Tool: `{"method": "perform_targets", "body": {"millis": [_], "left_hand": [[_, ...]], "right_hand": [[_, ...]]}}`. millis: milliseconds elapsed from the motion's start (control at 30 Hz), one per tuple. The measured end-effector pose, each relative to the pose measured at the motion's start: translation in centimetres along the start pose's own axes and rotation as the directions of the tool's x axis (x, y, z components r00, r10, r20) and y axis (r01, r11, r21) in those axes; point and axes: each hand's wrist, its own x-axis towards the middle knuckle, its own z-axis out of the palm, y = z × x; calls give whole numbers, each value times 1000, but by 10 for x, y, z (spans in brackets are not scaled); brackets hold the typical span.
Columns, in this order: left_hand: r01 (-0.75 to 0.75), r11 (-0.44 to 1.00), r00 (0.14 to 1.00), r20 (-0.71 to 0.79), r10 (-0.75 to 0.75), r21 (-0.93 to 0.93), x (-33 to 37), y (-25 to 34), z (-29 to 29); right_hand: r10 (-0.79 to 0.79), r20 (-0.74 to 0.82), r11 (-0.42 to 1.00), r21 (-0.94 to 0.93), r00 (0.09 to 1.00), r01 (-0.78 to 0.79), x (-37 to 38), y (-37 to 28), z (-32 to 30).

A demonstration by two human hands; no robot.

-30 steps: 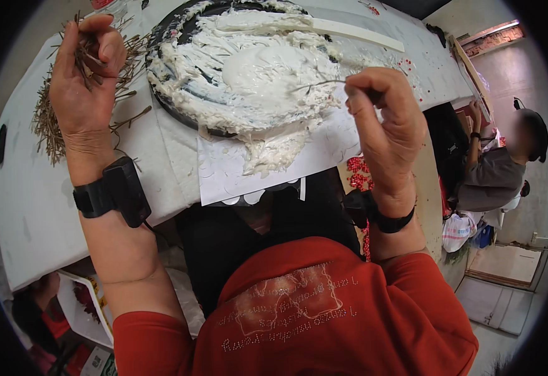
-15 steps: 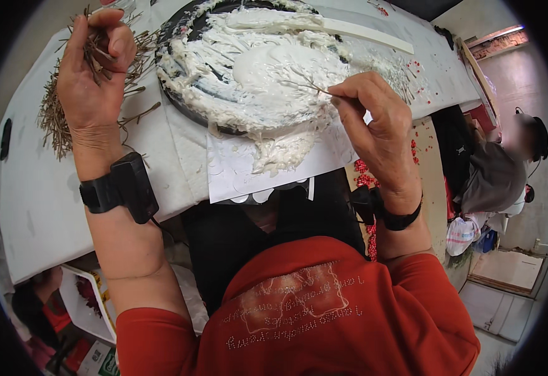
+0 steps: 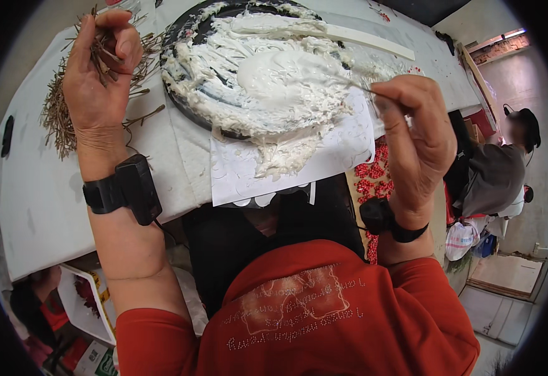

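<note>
We hold a thin twig [image 3: 343,80] pinched between thumb and fingers of our right hand [image 3: 415,135], its far end lying in the smooth white pool of paste [image 3: 274,78] at the middle of the round dark tray [image 3: 177,103]. The tray sits on the white-covered surface [image 3: 36,207] just ahead of us, partly over a white paper sheet [image 3: 236,172] onto which some paste has spilled. To coat the twig well, we judge it best to keep the pinch light and near the back end, so the fingers stay out of the paste, and to draw the tip through the wet middle rather than the stiffer ridges at the rim. A flat white stick [image 3: 355,34] rests across the tray's far side, well apart from the twig.

Our left hand [image 3: 101,81] is raised beside the tray, curled closed around a small bundle of brown twigs [image 3: 101,53]; more loose twigs [image 3: 57,119] lie on the surface beneath it. We keep that bundle clear of the paste. Red pieces [image 3: 374,178] lie under our right wrist, and another person [image 3: 493,169] sits off to the right.
</note>
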Motion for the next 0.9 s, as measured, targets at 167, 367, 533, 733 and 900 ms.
{"method": "perform_targets", "body": {"millis": [167, 367, 533, 733, 900], "left_hand": [[-37, 998, 999, -3, 37, 49, 0, -1, -1], [-30, 995, 999, -42, 34, 92, -2, 0, 4], [-34, 999, 999, 12, 33, 41, -1, 0, 2], [-42, 996, 998, -33, 45, 85, -2, -2, 5], [-39, 998, 999, 5, 39, 44, -1, -1, 1]], "right_hand": [[70, 255, 996, 40, 965, -83, -8, 5, 5], [61, 105, 997, 39, 993, -66, -5, 5, 5], [111, 246, 984, 109, 963, -142, -11, 4, 11], [219, 182, 959, 142, 958, -246, -15, 12, 10], [235, 172, 970, 22, 957, -242, -22, 19, 9]]}}
